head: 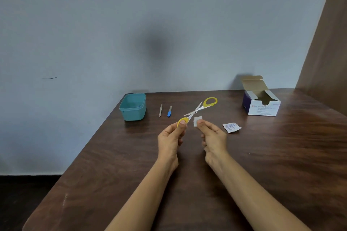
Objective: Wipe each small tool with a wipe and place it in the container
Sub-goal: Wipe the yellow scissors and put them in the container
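**Scissors held open, wipe pinched just beside the blade**

Two bare forearms reach in from the near edge over a dark wood-grain tabletop [262, 165]. The left hand [171, 137] is curled round the lower yellow loop of a pair of scissors [196, 111], with the thumb laid over the loop. It holds them up off the tabletop. The scissors are swung wide open: the gripped loop sits low and left, the other yellow loop stands high and right, and the two metal blades cross at the pivot between them.

The right hand [213, 136] is closed in a pinch on a small white wipe [197, 120], which sticks up from between thumb and fingers. The wipe is just below and beside the pivot of the scissors. Whether it touches the metal cannot be told.

To the right of that hand a torn white sachet [232, 127] with blue print lies flat on the tabletop.

Farther back, left of the scissors, two slim tools lie side by side and apart, both pointing away: metal tweezers [160, 110] and a small file with a blue handle [169, 111]. Left of them, near the far left corner, stands a teal plastic container [133, 107], open-topped; no tool can be seen inside it.

At the far right stands a white and dark blue box of alcohol swabs [262, 105], its lid flap raised. Behind everything is a blue-grey wall [93, 33].
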`<action>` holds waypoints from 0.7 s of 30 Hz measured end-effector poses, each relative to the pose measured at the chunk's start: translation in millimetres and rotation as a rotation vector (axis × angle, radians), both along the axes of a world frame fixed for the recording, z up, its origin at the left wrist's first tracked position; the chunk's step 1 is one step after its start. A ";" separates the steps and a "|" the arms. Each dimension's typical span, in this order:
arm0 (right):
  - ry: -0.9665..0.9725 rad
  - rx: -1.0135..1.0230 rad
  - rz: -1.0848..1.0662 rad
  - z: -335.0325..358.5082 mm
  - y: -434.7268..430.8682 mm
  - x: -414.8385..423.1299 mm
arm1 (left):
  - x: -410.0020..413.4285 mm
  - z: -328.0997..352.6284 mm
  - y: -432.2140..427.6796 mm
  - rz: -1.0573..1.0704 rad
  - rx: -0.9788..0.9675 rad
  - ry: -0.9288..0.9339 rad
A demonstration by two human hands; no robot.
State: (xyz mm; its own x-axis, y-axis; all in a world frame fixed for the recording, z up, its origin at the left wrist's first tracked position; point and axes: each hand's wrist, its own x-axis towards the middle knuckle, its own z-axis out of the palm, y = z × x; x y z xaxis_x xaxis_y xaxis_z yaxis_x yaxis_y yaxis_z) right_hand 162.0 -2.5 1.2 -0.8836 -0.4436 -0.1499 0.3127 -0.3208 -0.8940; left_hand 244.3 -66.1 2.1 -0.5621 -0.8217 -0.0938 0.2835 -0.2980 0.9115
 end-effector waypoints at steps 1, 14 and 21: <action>-0.004 -0.005 -0.005 -1.3 0.4 0.5 | 0.0 -0.6 0.7 0.004 -0.013 -0.007; -0.034 -0.102 0.052 1.0 2.9 0.1 | 1.9 -2.3 6.5 0.008 -0.171 -0.089; -0.062 -0.054 -0.011 -1.5 5.7 -6.2 | -1.5 -8.7 12.7 -0.022 -0.451 -0.195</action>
State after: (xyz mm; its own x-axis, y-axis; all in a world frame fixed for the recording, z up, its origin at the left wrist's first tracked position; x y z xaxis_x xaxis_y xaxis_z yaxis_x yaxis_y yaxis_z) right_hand 155.9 3.2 -0.3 -0.8784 -0.4427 -0.1804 0.3630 -0.3722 -0.8542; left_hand 242.8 -53.4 -6.5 -0.5870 -0.7929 0.1634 0.0928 0.1346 0.9865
